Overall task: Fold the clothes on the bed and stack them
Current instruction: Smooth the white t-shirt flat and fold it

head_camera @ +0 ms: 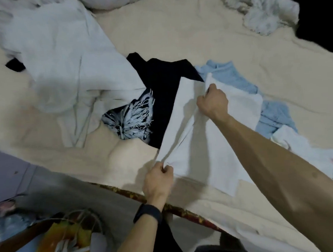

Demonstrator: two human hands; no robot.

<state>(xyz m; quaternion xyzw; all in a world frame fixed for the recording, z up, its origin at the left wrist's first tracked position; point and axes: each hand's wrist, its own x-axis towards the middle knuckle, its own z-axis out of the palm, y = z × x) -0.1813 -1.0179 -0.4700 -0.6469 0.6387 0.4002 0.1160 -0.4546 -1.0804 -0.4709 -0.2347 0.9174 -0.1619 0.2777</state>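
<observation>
Your L hand (157, 176) & R hand (211, 102) fingers pinch white fabric garment (211, 142) (shirt?), right of black butterfly-print tee (160, 99); uneven pull could skew fold.

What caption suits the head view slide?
Left hand and right hand pinch a white fabric garment beside a black printed T-shirt.

One head-worn camera looks forward and down — close over the bed (176, 38) and both forearms.
</observation>
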